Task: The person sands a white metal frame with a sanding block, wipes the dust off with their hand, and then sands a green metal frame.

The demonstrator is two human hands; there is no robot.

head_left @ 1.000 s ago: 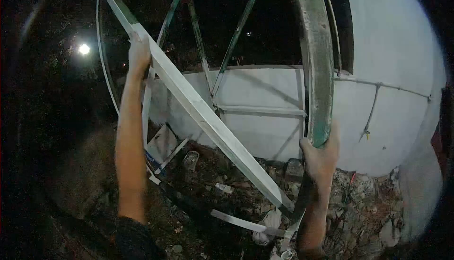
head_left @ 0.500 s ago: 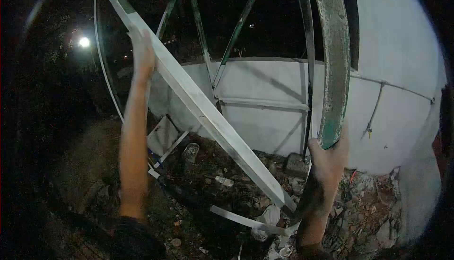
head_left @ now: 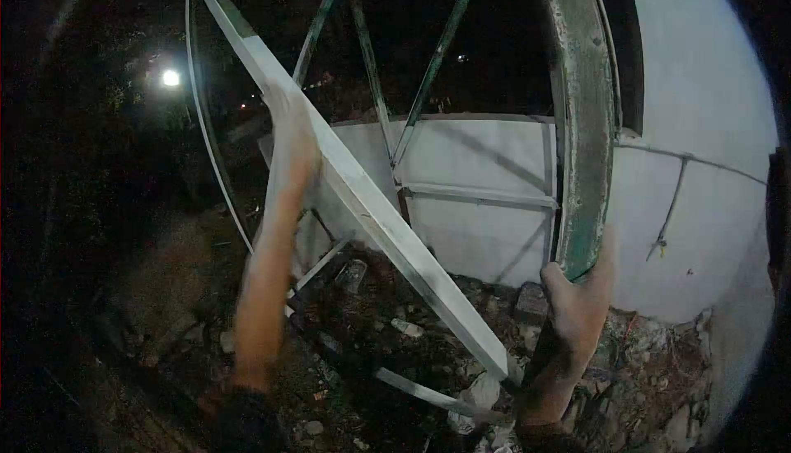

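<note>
My left hand (head_left: 292,136), smeared by motion, lies against the left side of a long white-painted beam (head_left: 371,202) that slants from upper left to lower right. Its fingers are blurred, and I cannot tell whether something is in them. On the right, my right hand (head_left: 583,292) is wrapped round the lower part of an upright beam (head_left: 587,115) with worn grey and green paint. The thumb shows on the beam's left edge, and the fingers go behind it on the right. The slanted beam's upper end is still dark green.
Thin green struts (head_left: 381,82) form a V behind the beams. A white wall (head_left: 486,152) runs across the back, with a thin pipe (head_left: 680,198) and tap at right. Rubble, a clear plastic cup (head_left: 352,274) and a loose white strip (head_left: 432,394) lie below. A lamp (head_left: 170,78) glows at left.
My left hand has slid down and to the right along the white beam. My right hand keeps its grip on the upright beam. The view has shifted slightly.
</note>
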